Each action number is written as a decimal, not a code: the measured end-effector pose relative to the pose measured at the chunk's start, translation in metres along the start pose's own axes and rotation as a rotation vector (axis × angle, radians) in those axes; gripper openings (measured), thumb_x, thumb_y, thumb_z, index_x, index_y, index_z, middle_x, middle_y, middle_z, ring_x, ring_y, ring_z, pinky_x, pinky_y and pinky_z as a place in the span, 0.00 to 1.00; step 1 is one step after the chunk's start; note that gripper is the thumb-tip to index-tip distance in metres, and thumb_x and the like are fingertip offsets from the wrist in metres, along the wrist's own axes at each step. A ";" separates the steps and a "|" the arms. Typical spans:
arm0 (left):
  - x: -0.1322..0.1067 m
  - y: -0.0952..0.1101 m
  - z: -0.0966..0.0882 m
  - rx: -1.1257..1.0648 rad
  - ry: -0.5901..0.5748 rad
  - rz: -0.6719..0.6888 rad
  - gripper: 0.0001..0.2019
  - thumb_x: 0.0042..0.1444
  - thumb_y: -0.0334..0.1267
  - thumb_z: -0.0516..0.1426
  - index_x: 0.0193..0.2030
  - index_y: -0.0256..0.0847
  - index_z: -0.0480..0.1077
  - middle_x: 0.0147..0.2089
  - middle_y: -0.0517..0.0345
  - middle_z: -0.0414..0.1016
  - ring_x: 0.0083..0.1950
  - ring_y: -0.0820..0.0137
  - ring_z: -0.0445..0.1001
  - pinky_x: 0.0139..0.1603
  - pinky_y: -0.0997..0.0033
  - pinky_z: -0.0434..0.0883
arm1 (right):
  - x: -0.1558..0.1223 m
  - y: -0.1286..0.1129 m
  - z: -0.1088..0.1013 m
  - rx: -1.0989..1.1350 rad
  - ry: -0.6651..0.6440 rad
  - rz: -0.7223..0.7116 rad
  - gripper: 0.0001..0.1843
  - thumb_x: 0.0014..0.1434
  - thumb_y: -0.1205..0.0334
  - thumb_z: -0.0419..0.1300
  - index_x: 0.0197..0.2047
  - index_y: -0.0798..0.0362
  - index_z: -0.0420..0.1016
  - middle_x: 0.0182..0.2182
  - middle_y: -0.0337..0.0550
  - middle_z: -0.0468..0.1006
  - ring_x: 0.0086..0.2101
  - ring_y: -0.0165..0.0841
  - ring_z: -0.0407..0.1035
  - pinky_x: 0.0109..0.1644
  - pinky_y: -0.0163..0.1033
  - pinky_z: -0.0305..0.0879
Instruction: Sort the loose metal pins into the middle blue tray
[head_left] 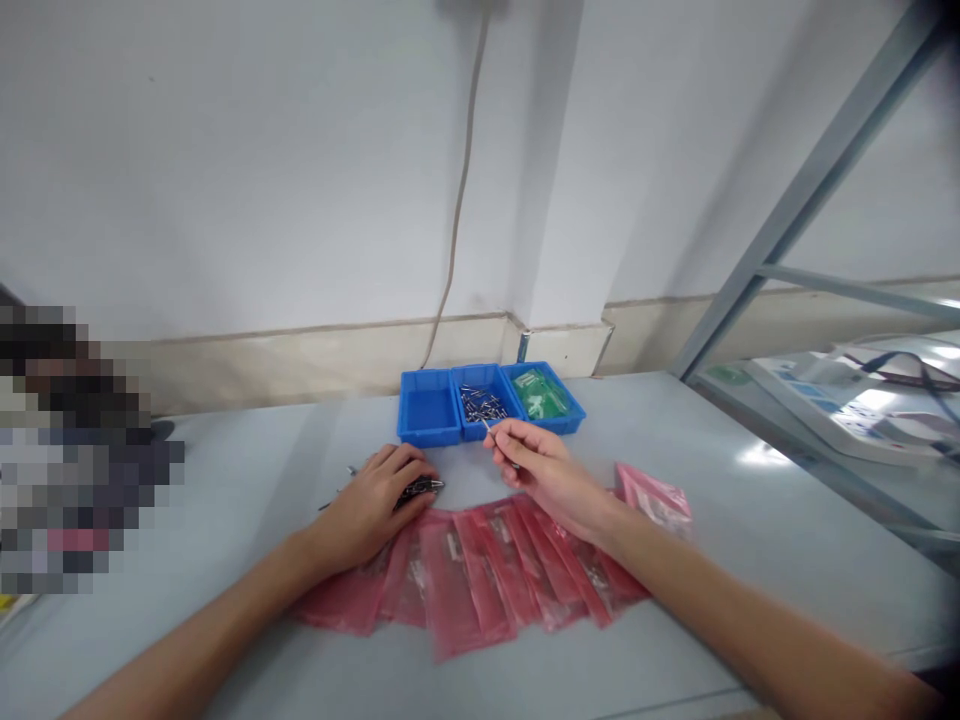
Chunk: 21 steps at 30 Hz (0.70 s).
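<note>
My left hand [379, 500] rests on the table with its fingers curled over a small heap of thin, dark and silver metal pieces [421, 487], partly hidden under the palm. My right hand [536, 458] pinches a thin silver metal pin [487, 427] between thumb and fingers, just in front of the middle blue bin [474, 430]. In that bin lie many similar small metal pins [482, 403]. Below both hands, a fanned row of pink plastic bags [469, 590] lies overlapping, with small pale and metallic parts visible inside. Part of the row is covered by my hands.
A left blue bin [429, 408] shows its bare floor, and a right blue bin [577, 415] holds green packets [541, 394]. Another pink bag [654, 500] lies at the row's right end. A metal frame [739, 300] stands right. A person [75, 480] is at far left.
</note>
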<state>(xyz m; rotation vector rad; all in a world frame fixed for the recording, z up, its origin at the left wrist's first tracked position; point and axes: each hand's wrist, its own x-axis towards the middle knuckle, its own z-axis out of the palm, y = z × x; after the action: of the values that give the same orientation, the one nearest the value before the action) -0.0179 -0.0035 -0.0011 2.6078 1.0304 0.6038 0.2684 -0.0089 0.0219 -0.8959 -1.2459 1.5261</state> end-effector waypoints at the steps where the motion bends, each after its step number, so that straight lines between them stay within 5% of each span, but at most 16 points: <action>1: 0.000 0.000 0.000 0.001 -0.002 -0.003 0.09 0.78 0.42 0.55 0.59 0.47 0.74 0.60 0.51 0.73 0.60 0.57 0.71 0.62 0.51 0.73 | 0.000 0.001 0.000 -0.007 -0.003 -0.006 0.18 0.68 0.44 0.69 0.43 0.51 0.80 0.34 0.38 0.73 0.28 0.28 0.60 0.32 0.37 0.56; 16: 0.000 0.001 -0.001 -0.008 0.004 -0.012 0.10 0.78 0.42 0.55 0.58 0.46 0.74 0.60 0.51 0.74 0.59 0.57 0.71 0.63 0.50 0.73 | -0.002 0.004 0.004 -0.475 0.106 -0.242 0.13 0.73 0.47 0.62 0.44 0.47 0.73 0.37 0.38 0.71 0.34 0.34 0.64 0.39 0.41 0.64; 21: 0.000 0.001 -0.001 -0.010 0.023 0.004 0.10 0.78 0.43 0.55 0.58 0.46 0.75 0.59 0.50 0.74 0.58 0.57 0.72 0.62 0.50 0.74 | -0.002 0.002 0.005 -0.471 0.126 -0.271 0.13 0.71 0.46 0.64 0.43 0.47 0.74 0.35 0.37 0.70 0.34 0.36 0.65 0.40 0.41 0.64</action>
<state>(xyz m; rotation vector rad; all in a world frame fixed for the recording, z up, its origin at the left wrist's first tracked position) -0.0173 -0.0043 0.0000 2.6006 1.0273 0.6392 0.2640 -0.0120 0.0208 -1.0515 -1.5919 0.9631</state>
